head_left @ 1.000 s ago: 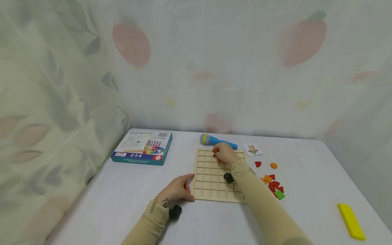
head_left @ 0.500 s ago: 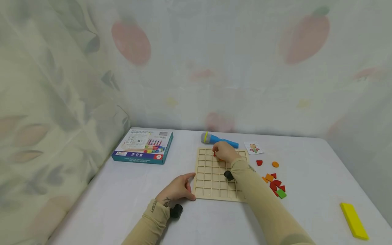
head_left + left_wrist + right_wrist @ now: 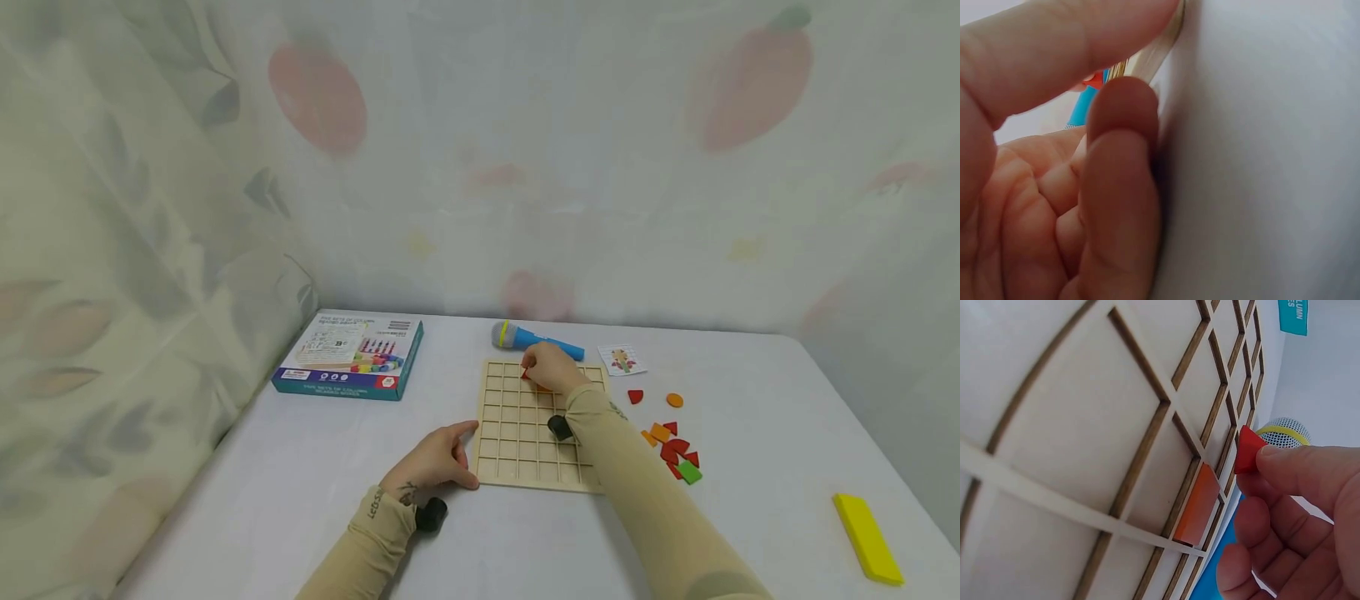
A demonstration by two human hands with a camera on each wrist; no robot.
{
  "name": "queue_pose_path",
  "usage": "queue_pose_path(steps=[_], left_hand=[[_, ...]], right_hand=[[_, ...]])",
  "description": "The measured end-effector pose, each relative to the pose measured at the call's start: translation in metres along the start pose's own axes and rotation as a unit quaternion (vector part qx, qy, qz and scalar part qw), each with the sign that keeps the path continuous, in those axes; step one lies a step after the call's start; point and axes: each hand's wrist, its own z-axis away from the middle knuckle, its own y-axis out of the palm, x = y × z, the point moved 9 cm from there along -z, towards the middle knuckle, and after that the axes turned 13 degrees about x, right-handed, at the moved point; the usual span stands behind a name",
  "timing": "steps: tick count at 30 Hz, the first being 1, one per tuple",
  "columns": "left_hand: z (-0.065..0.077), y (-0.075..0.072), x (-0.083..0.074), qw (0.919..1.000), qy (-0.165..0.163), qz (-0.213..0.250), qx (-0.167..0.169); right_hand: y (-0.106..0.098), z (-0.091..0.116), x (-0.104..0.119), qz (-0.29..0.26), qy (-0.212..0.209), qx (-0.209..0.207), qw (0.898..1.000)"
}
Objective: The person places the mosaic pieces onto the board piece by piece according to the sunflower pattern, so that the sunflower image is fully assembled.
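Observation:
A wooden grid board (image 3: 517,450) lies flat on the white table. Along its left edge, my left hand (image 3: 431,458) touches it with thumb and forefinger spread apart, the thumb at the near corner. My right hand (image 3: 553,367) is over the board's far part and pinches a small red triangular piece (image 3: 1249,450) between thumb and forefinger. In the right wrist view, the red piece is close over the grid, and an orange square piece (image 3: 1199,506) sits in a cell beside it. The right hand and forearm hide some cells in the head view.
A toy microphone (image 3: 551,343) lies behind the board, with a picture card (image 3: 622,360) to its right. Loose red, orange and green pieces (image 3: 677,447) are right of the board. A boxed set (image 3: 348,354) stands back left, a yellow block (image 3: 867,537) front right.
The head view has shifted slightly. Both hands keep their places at the board, the right hand still pinching the red triangular piece.

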Motion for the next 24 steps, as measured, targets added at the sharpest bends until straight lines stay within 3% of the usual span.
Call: queue_pose_path(steps=[24], left_hand=[[0.0001,-0.0013,0.0003,0.9999,-0.012,0.011,-0.005]], right_hand=[[0.0071,-0.0018,-0.0089,-0.054,0.014,0.021,0.998]])
